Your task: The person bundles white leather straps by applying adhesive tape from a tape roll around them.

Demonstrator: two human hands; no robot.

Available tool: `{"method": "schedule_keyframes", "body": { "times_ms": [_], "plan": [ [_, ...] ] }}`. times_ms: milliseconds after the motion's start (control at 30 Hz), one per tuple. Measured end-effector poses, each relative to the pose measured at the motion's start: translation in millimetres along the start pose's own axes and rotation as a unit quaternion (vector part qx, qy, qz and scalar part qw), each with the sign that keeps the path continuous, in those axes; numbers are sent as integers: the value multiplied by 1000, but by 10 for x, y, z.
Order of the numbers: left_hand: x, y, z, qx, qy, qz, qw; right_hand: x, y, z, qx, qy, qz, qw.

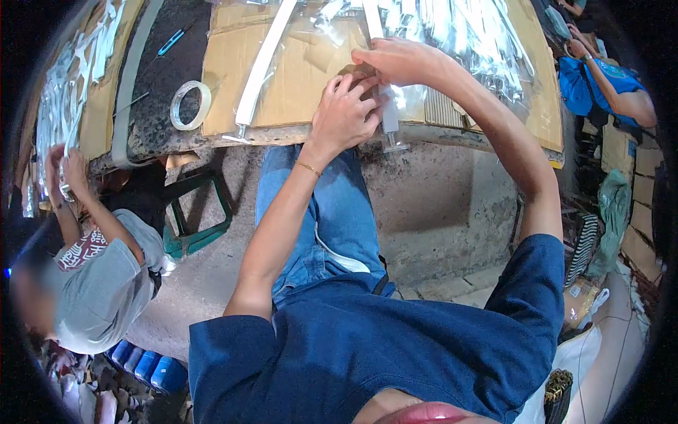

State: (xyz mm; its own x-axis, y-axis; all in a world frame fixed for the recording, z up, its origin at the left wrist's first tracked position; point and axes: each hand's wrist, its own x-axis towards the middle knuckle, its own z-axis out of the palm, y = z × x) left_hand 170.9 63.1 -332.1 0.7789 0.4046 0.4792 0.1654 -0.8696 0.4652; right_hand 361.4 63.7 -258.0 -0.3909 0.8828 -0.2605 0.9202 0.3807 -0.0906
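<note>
In front of me, a long white strip with clear plastic around it runs over the cardboard's front edge. Its lower end has a clear, flanged tip and hangs past the edge. My right hand is closed on the strip from above, thumb and fingers pinched together. Just below and to the left, my left hand has its fingers curled against the same strip, its fingertips partly hidden. A similar white strip with a clear flanged end lies on the cardboard to the left.
Cardboard covers the table, with a pile of clear-wrapped white strips at the back right. A tape roll and a blue-handled tool lie left. Another person works at left; a person in blue is at right. A green stool stands below.
</note>
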Motion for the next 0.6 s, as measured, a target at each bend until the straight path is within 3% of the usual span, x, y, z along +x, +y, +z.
{"method": "schedule_keyframes", "body": {
  "times_ms": [67, 200, 300, 400, 533, 600],
  "plan": [
    [-1, -4, 8, -3, -8, -1, 1000, -42, 52, 82, -64, 149, -66, 985],
    [-1, 5, 2, -11, 8, 0, 1000, -84, 28, 22, -85, 157, -33, 983],
    [-6, 13, 15, -16, 4, -5, 1000, -238, -164, -5, 10, 26, 119, 993],
    [25, 60, -58, -17, 3, -11, 1000, -461, -132, 378, 73, 215, 45, 973],
    [23, 58, -43, -21, 5, -3, 1000, -655, -313, 396, 89, 219, 92, 967],
    [26, 56, -50, -26, 8, -6, 1000, -706, -362, 503, 75, 301, 112, 944]
  ]
}}
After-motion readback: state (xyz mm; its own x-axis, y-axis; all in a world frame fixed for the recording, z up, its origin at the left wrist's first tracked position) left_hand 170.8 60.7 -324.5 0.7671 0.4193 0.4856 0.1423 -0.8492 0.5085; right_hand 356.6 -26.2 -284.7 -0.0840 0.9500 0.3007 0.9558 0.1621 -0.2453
